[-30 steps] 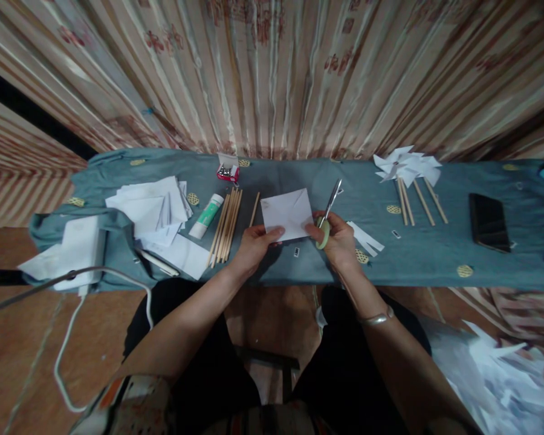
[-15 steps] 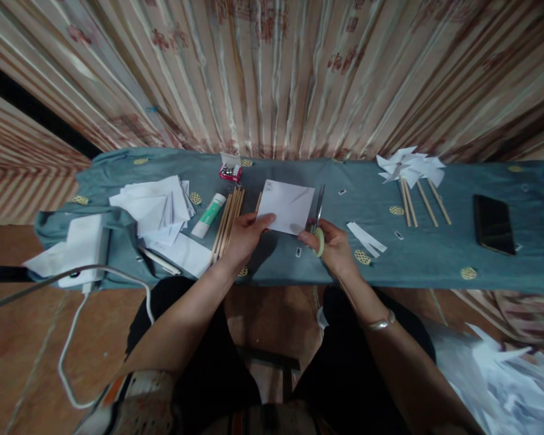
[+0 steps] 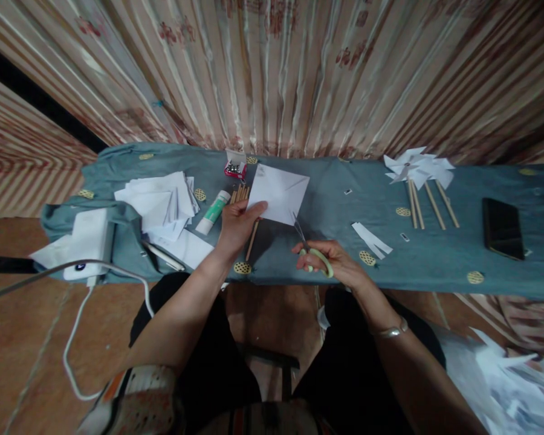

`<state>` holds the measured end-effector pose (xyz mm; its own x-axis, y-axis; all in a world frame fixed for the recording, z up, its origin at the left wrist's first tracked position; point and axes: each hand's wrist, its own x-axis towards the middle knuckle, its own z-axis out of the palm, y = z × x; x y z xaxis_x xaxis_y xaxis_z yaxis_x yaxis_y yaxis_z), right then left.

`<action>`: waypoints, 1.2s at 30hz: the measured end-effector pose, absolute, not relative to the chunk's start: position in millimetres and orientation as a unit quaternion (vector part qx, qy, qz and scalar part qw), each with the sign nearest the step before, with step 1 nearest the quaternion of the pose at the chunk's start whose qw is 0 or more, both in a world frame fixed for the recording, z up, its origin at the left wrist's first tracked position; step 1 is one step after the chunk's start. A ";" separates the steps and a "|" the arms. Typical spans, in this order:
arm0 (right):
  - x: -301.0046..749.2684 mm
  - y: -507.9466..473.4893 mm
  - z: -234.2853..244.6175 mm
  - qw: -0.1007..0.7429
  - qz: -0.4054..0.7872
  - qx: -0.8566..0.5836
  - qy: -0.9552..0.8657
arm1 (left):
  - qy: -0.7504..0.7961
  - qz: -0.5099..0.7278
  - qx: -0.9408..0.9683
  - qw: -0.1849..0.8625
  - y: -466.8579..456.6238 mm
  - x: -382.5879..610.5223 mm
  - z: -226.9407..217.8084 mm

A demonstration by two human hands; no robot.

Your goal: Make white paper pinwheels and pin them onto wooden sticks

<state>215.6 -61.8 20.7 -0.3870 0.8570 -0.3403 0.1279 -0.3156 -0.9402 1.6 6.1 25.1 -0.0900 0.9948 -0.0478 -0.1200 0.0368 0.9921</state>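
Note:
A square of white paper point(image 3: 278, 192) is pinched at its lower left edge in my left hand point(image 3: 239, 226), thumb on top. Crease lines cross the sheet. My right hand point(image 3: 329, 261) grips a pair of scissors point(image 3: 318, 258) by the pale green handles. Their metal blades are slightly parted and point up and left, with the tips at the paper's lower right edge. Beneath my left hand and the paper lie several wooden sticks point(image 3: 241, 193), partly hidden. Beside them sits a green and white glue stick point(image 3: 213, 212).
A red box of pins point(image 3: 234, 171) stands behind the sticks. Left are a stack of white paper point(image 3: 154, 202), a pen point(image 3: 164, 257) and a white power bank point(image 3: 88, 241) with cable. Right lie paper strips point(image 3: 372, 239), paper pinwheels point(image 3: 418, 168) and a phone point(image 3: 503, 228).
The scissors have turned from pointing upward beside the paper to pointing at its lower edge. My right hand has let go of the paper. My left hand has moved the sheet slightly up and left.

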 end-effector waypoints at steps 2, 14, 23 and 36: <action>214.9 -61.5 20.1 0.283 0.651 -0.479 -0.516 | 0.499 0.539 0.432 0.523 5.2 2.3 25.3; 212.1 -60.0 23.2 0.281 0.657 -0.483 -0.505 | 0.493 0.522 0.424 0.552 2.5 5.5 22.0; 211.8 -60.1 25.5 0.276 0.652 -0.491 -0.508 | 0.503 0.515 0.420 0.553 0.7 6.6 23.6; 214.3 -60.6 22.1 0.282 0.636 -0.478 -0.536 | 0.499 0.517 0.411 0.562 1.6 6.3 21.8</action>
